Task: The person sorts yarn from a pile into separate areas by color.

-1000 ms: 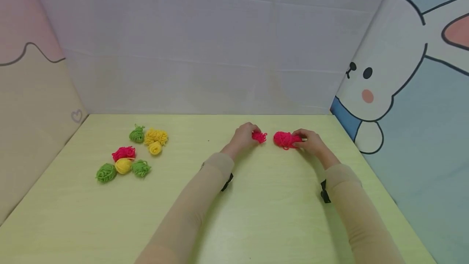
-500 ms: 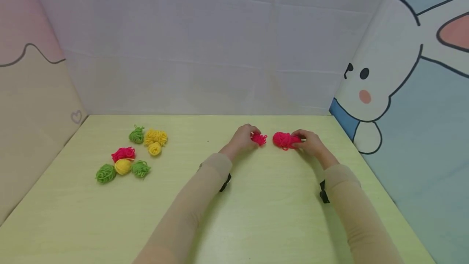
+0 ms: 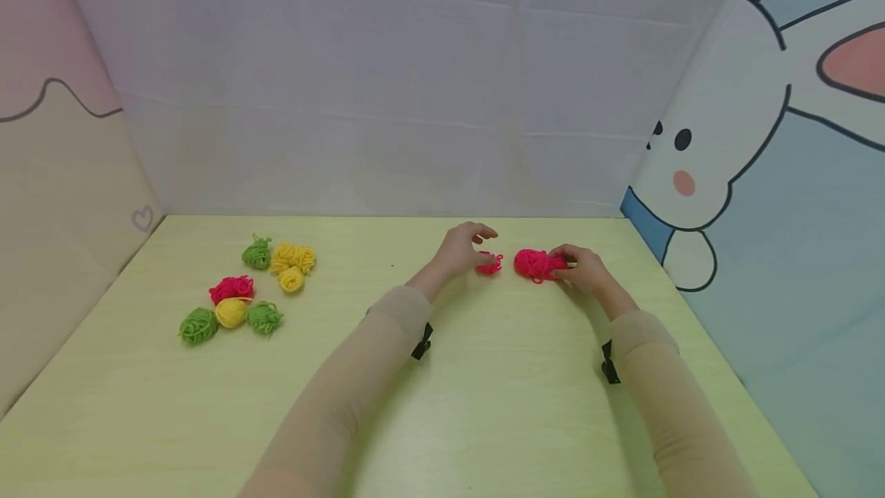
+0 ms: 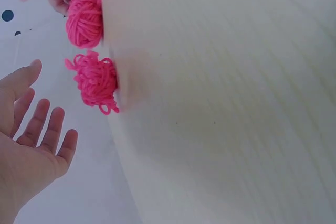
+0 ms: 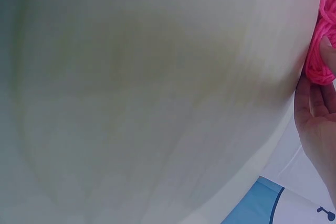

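Observation:
A small loopy pink ball of yarn [image 4: 95,81] rests on the table, apart from my left hand [image 3: 458,250]. In the left wrist view that hand's fingers [image 4: 38,124] are spread, with nothing between them and the thumb. To the right lies a larger pink ball of yarn [image 3: 535,265]. My right hand [image 3: 586,270] grips its right end, thumb on the near side, as the right wrist view also shows. The two pink balls sit side by side with a narrow gap.
On the left of the table [image 3: 442,421] lies a group of yarn balls: a pink one [image 3: 232,289], two yellow ones including a bundled yellow one [image 3: 293,258], and several green ones such as the near green ball [image 3: 198,326]. A white cloth wall [image 3: 387,98] rises behind the table.
My left hand has let go of the small pink yarn ball, its fingers opening and drawing back up and left. The right hand stays on the larger ball.

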Demonstrator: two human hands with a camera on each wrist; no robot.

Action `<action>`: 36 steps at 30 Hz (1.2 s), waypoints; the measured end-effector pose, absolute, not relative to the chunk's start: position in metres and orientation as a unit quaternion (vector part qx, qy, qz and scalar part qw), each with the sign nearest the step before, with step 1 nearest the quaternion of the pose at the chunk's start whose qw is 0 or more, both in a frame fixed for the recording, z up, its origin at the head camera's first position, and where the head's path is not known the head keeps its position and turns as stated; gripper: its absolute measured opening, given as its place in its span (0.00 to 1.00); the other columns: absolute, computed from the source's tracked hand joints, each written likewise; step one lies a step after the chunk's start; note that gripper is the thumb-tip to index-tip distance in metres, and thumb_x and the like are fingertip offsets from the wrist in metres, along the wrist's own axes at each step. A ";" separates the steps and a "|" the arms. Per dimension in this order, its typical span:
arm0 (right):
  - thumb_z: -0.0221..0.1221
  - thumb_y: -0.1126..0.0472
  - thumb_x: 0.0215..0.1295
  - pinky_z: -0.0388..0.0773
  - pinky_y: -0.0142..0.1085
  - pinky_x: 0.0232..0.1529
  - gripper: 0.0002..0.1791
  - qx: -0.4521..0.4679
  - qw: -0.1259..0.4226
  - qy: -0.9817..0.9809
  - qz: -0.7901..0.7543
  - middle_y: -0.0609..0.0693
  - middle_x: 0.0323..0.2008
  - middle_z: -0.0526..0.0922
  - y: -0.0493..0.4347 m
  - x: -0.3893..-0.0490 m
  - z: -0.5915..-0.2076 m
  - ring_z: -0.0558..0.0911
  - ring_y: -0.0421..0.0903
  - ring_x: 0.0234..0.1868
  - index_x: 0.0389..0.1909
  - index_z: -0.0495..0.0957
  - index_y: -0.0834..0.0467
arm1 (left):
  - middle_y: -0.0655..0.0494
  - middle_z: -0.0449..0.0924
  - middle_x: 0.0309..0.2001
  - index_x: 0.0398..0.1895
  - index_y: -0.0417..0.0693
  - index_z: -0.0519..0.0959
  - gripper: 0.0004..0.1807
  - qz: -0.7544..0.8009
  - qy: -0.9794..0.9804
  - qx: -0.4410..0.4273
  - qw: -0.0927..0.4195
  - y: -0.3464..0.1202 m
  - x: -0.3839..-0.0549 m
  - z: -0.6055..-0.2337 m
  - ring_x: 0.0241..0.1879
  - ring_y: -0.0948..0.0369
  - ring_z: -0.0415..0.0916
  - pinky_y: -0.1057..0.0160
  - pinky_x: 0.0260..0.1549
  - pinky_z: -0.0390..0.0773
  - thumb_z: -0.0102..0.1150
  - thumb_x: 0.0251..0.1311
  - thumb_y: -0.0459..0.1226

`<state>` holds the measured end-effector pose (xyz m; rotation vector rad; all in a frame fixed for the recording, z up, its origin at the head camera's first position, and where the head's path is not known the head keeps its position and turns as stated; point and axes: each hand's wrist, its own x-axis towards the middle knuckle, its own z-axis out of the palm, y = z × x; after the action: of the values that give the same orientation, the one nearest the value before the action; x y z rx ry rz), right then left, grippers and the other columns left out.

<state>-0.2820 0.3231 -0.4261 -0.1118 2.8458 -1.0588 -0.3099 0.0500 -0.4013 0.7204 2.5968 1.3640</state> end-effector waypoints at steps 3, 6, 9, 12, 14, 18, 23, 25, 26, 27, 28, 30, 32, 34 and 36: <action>0.60 0.65 0.63 0.68 0.53 0.60 0.18 -0.034 0.058 0.935 -0.348 0.65 0.56 0.72 0.322 -0.282 -0.425 0.68 0.64 0.60 0.53 0.72 0.63 | 0.51 0.75 0.56 0.56 0.47 0.76 0.23 0.461 0.853 0.238 0.057 0.045 -0.308 -0.395 0.55 0.52 0.71 0.60 0.50 0.76 0.66 0.55 0.36; 0.59 0.65 0.63 0.68 0.53 0.61 0.18 -0.031 0.062 0.935 -0.348 0.65 0.56 0.72 0.322 -0.282 -0.424 0.68 0.64 0.61 0.53 0.72 0.63 | 0.50 0.75 0.56 0.56 0.48 0.76 0.23 0.475 0.846 0.237 0.054 0.039 -0.307 -0.388 0.55 0.53 0.71 0.60 0.49 0.76 0.66 0.55 0.38; 0.59 0.65 0.63 0.68 0.53 0.61 0.18 -0.030 0.065 0.935 -0.346 0.65 0.56 0.72 0.322 -0.283 -0.424 0.68 0.64 0.61 0.53 0.72 0.63 | 0.51 0.75 0.56 0.57 0.48 0.75 0.24 0.492 0.837 0.234 0.048 0.030 -0.306 -0.381 0.55 0.54 0.71 0.59 0.49 0.76 0.66 0.56 0.39; 0.59 0.65 0.63 0.68 0.54 0.61 0.18 -0.030 0.068 0.936 -0.344 0.66 0.56 0.72 0.321 -0.284 -0.423 0.68 0.65 0.61 0.53 0.72 0.64 | 0.52 0.75 0.55 0.57 0.47 0.75 0.24 0.500 0.834 0.230 0.040 0.023 -0.306 -0.375 0.55 0.55 0.72 0.59 0.51 0.76 0.66 0.56 0.40; 0.59 0.65 0.63 0.67 0.54 0.61 0.18 -0.029 0.069 0.936 -0.343 0.66 0.56 0.72 0.321 -0.284 -0.423 0.67 0.65 0.61 0.53 0.72 0.64 | 0.52 0.75 0.55 0.57 0.47 0.75 0.24 0.502 0.833 0.229 0.036 0.019 -0.306 -0.370 0.55 0.55 0.72 0.58 0.51 0.76 0.66 0.55 0.40; 0.60 0.65 0.62 0.67 0.54 0.61 0.18 -0.027 0.069 0.936 -0.344 0.65 0.57 0.72 0.320 -0.284 -0.422 0.67 0.65 0.61 0.53 0.72 0.63 | 0.53 0.76 0.55 0.56 0.50 0.76 0.24 0.499 0.836 0.227 0.029 0.012 -0.304 -0.362 0.55 0.57 0.72 0.58 0.51 0.75 0.66 0.55 0.42; 0.60 0.65 0.62 0.68 0.54 0.60 0.18 -0.028 0.067 0.937 -0.340 0.66 0.55 0.73 0.320 -0.284 -0.423 0.68 0.65 0.60 0.53 0.73 0.64 | 0.53 0.76 0.55 0.56 0.52 0.76 0.24 0.495 0.837 0.232 0.027 0.003 -0.297 -0.350 0.55 0.56 0.71 0.56 0.53 0.74 0.66 0.55 0.43; 0.60 0.65 0.62 0.68 0.54 0.60 0.18 -0.029 0.065 0.938 -0.338 0.66 0.55 0.73 0.321 -0.284 -0.424 0.69 0.65 0.60 0.52 0.73 0.64 | 0.54 0.75 0.56 0.56 0.52 0.76 0.24 0.494 0.837 0.235 0.029 -0.001 -0.294 -0.345 0.56 0.56 0.71 0.55 0.54 0.73 0.66 0.56 0.43; 0.60 0.65 0.62 0.68 0.54 0.60 0.18 -0.028 0.064 0.938 -0.339 0.66 0.55 0.73 0.321 -0.284 -0.424 0.69 0.64 0.60 0.52 0.73 0.64 | 0.54 0.75 0.56 0.57 0.53 0.75 0.24 0.493 0.837 0.236 0.028 -0.003 -0.292 -0.343 0.56 0.55 0.71 0.56 0.55 0.73 0.66 0.56 0.43; 0.60 0.66 0.62 0.69 0.54 0.60 0.18 -0.027 0.064 0.938 -0.340 0.66 0.55 0.73 0.321 -0.284 -0.424 0.69 0.64 0.60 0.52 0.73 0.64 | 0.54 0.75 0.56 0.57 0.53 0.75 0.24 0.493 0.837 0.238 0.028 -0.005 -0.291 -0.341 0.57 0.55 0.70 0.56 0.55 0.72 0.66 0.56 0.43; 0.60 0.66 0.62 0.69 0.54 0.60 0.18 -0.028 0.063 0.938 -0.339 0.66 0.55 0.73 0.322 -0.284 -0.425 0.69 0.64 0.60 0.52 0.73 0.64 | 0.55 0.75 0.56 0.57 0.53 0.75 0.24 0.492 0.837 0.240 0.027 -0.007 -0.289 -0.338 0.57 0.56 0.70 0.56 0.56 0.72 0.66 0.56 0.43; 0.60 0.66 0.62 0.69 0.54 0.60 0.17 -0.029 0.061 0.939 -0.338 0.66 0.55 0.73 0.322 -0.284 -0.425 0.69 0.65 0.60 0.52 0.73 0.64 | 0.56 0.75 0.56 0.57 0.53 0.75 0.25 0.491 0.836 0.243 0.026 -0.012 -0.286 -0.333 0.57 0.56 0.70 0.57 0.57 0.71 0.66 0.55 0.43; 0.60 0.66 0.62 0.69 0.54 0.60 0.17 -0.030 0.059 0.939 -0.336 0.66 0.55 0.73 0.322 -0.284 -0.425 0.69 0.65 0.60 0.52 0.73 0.64 | 0.58 0.76 0.56 0.57 0.54 0.75 0.25 0.489 0.837 0.247 0.025 -0.016 -0.283 -0.329 0.57 0.58 0.70 0.57 0.58 0.70 0.66 0.55 0.43; 0.60 0.65 0.62 0.69 0.54 0.60 0.17 -0.031 0.059 0.940 -0.336 0.65 0.55 0.74 0.322 -0.284 -0.425 0.69 0.64 0.60 0.52 0.73 0.64 | 0.58 0.76 0.56 0.58 0.54 0.75 0.25 0.485 0.837 0.251 0.026 -0.021 -0.280 -0.326 0.57 0.59 0.70 0.56 0.58 0.70 0.66 0.55 0.44; 0.60 0.65 0.62 0.69 0.54 0.59 0.18 -0.032 0.060 0.940 -0.334 0.66 0.54 0.74 0.322 -0.284 -0.425 0.69 0.65 0.59 0.52 0.73 0.64 | 0.59 0.75 0.56 0.58 0.54 0.75 0.26 0.480 0.839 0.257 0.026 -0.025 -0.276 -0.324 0.57 0.60 0.70 0.56 0.59 0.69 0.66 0.55 0.44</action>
<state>-0.2838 0.3223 -0.4251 -0.0961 2.8452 -1.0122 -0.2763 -0.0253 -0.3236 0.7935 2.5918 1.4834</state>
